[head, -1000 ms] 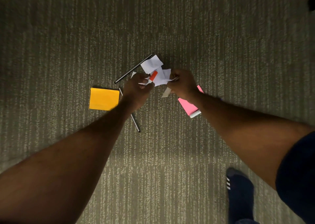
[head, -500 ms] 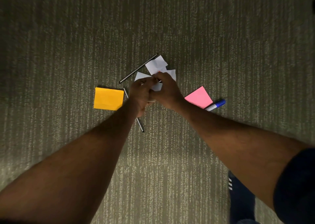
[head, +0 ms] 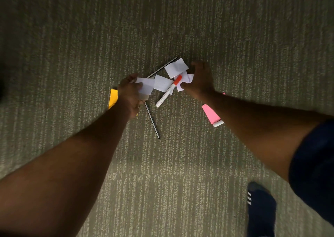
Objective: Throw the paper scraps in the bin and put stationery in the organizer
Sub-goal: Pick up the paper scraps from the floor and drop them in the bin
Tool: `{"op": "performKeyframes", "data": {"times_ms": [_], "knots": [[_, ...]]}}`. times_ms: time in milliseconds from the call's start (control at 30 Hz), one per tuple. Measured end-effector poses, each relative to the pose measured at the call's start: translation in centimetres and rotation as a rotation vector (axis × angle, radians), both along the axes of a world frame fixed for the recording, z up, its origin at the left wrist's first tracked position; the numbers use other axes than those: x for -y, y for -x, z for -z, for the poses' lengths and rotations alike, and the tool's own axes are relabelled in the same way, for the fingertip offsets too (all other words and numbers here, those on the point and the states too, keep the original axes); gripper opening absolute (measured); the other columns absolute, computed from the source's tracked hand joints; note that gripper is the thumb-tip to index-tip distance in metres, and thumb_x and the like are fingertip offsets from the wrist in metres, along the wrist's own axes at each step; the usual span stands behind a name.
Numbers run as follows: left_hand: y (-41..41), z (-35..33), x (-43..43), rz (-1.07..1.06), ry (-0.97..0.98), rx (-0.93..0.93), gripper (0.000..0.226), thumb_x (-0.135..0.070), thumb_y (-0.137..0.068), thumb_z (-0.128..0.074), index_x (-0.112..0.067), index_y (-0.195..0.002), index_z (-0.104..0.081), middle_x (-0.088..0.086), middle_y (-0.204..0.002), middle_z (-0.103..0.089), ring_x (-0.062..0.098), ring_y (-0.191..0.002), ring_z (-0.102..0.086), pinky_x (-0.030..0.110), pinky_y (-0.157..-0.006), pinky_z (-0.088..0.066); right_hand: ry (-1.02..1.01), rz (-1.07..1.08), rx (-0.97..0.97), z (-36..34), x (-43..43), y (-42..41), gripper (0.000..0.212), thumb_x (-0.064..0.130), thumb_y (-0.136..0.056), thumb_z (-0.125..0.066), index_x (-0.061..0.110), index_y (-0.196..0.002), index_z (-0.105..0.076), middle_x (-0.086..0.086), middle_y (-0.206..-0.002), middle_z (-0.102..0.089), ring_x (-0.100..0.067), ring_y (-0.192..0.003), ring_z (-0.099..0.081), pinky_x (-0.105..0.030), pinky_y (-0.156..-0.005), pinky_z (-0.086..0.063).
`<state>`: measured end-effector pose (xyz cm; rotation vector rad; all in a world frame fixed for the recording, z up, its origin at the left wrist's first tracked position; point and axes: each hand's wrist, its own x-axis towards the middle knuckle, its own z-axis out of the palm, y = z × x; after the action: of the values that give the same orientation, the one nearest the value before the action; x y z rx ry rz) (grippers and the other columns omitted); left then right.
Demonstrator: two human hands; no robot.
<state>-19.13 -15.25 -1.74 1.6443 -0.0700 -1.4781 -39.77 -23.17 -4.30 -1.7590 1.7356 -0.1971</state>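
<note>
Left hand (head: 129, 93) is pinched on a white scrap (head: 145, 87). Right hand (head: 199, 82) is clenched round a wad of scraps (head: 187, 80). Rest of the pile sits on the floor (head: 180, 29) between them: one scrap at 12 o'clock (head: 178, 68), one in the middle (head: 162, 83).

Risks:
- Red-capped marker (head: 169, 91) lies across the pile, cap touching the right-hand wad. A sweep could scoop it into the bin load.
- Loose grip while both hands are full: scraps flutter off on the way.
- Two thin black pens (head: 152, 122) are dark on the carpet, easy to miss.
- Yellow pad (head: 113, 98) and pink pad (head: 210, 114) are partly hidden under the arms.
- Bin and organizer not in view.
</note>
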Motion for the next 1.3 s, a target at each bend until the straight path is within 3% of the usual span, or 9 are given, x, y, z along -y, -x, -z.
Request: {"op": "performKeyframes", "data": {"times_ms": [67, 167, 367, 533, 667, 800, 900, 1033, 1300], "knots": [[0.1, 0.3, 0.1, -0.004, -0.009, 0.001, 0.036, 0.000, -0.091, -0.044, -0.023, -0.118, -0.050, 0.002, -0.096, -0.057, 0.016, -0.069, -0.053, 0.019, -0.044, -0.040, -0.008, -0.077, -0.120, 1.0, 0.6, -0.2, 0.088, 0.041, -0.062, -0.083, 0.016, -0.135, -0.040, -0.014, -0.139, -0.043, -0.033, -0.128, -0.042, -0.049, -0.101, -0.043], [0.4, 0.7, 0.2, -0.010, 0.020, -0.055, 0.035, -0.006, -0.090, -0.038, -0.020, -0.117, -0.056, 0.003, -0.087, -0.052, 0.015, -0.056, -0.043, 0.013, -0.037, -0.032, -0.030, -0.194, -0.232, 1.5, 0.9, -1.1, 0.095, 0.041, -0.063, -0.084, 0.017, -0.141, -0.035, -0.015, -0.146, -0.039, -0.035, -0.135, -0.036, -0.052, -0.108, -0.037], [0.9, -0.1, 0.5, 0.019, -0.060, -0.147, 0.029, -0.023, -0.094, -0.038, -0.020, -0.066, -0.045, -0.007, -0.055, -0.037, 0.004, -0.035, -0.032, 0.015, -0.038, -0.020, -0.167, -0.048, 0.051, 1.3, 0.7, -1.2, 0.067, 0.021, -0.071, -0.082, 0.009, -0.128, -0.049, -0.014, -0.129, -0.058, -0.031, -0.120, -0.056, -0.046, -0.101, -0.048], [0.8, -0.2, 0.3, 0.074, -0.010, -0.197, 0.032, -0.053, -0.090, -0.047, -0.026, -0.073, -0.047, -0.009, -0.061, -0.038, 0.005, -0.041, -0.027, 0.017, -0.039, -0.019, -0.191, -0.006, 0.186, -0.1, -0.4, -1.0, 0.023, 0.033, -0.088, -0.067, 0.013, -0.095, -0.058, -0.014, -0.101, -0.068, -0.026, -0.090, -0.064, -0.034, -0.076, -0.052], [1.2, -0.8, 0.3, 0.157, 0.006, -0.191, 0.043, -0.071, -0.069, -0.060, -0.034, -0.089, -0.051, -0.010, -0.064, -0.039, 0.006, -0.049, -0.024, 0.021, -0.044, -0.019, -0.174, 0.086, 0.233, -0.3, -0.8, 0.3, 0.015, 0.016, -0.083, -0.070, 0.008, -0.085, -0.058, -0.008, -0.088, -0.063, -0.025, -0.077, -0.063, -0.040, -0.064, -0.055], [2.0, -1.5, 0.6, 0.179, 0.001, -0.210, 0.044, -0.062, -0.054, -0.071, -0.032, -0.077, -0.048, -0.010, -0.066, -0.039, 0.006, -0.049, -0.024, 0.020, -0.044, -0.020, -0.122, 0.131, 0.195, -0.4, -1.1, 1.6, 0.015, 0.004, -0.077, -0.064, 0.008, -0.091, -0.062, 0.000, -0.095, -0.058, -0.026, -0.088, -0.063, -0.039, -0.071, -0.056], [2.4, -1.6, 0.6, 0.192, 0.015, -0.198, 0.044, -0.055, -0.047, -0.068, -0.029, -0.074, -0.046, -0.008, -0.069, -0.041, 0.007, -0.048, -0.028, 0.022, -0.048, -0.021, -0.089, 0.187, 0.235, -1.4, -1.5, 2.4, 0.014, 0.000, -0.078, -0.062, 0.005, -0.090, -0.064, 0.003, -0.083, -0.058, -0.007, -0.067, -0.056, -0.019, -0.055, -0.050], [2.5, -1.3, 0.6, 0.208, 0.056, -0.293, 0.027, -0.049, -0.067, -0.057, -0.025, -0.080, -0.056, -0.004, -0.074, -0.049, 0.010, -0.054, -0.039, 0.026, -0.054, -0.025, -0.075, 0.203, 0.388, -2.9, -2.4, 2.6, 0.014, -0.002, -0.075, -0.064, 0.010, -0.082, -0.063, 0.006, -0.077, -0.056, -0.001, -0.065, -0.055, -0.019, -0.051, -0.043], [3.4, -1.4, -0.1, 0.165, 0.129, -0.480, 0.038, -0.041, -0.086, -0.041, -0.014, -0.099, -0.065, 0.005, -0.093, -0.067, 0.022, -0.084, -0.061, 0.033, -0.076, -0.052, -0.136, 0.229, 0.769, -5.2, -5.1, -2.5, 0.033, 0.010, -0.064, -0.055, 0.012, -0.096, -0.055, -0.004, -0.086, -0.060, -0.010, -0.074, -0.057, -0.017, -0.055, -0.043]]}}
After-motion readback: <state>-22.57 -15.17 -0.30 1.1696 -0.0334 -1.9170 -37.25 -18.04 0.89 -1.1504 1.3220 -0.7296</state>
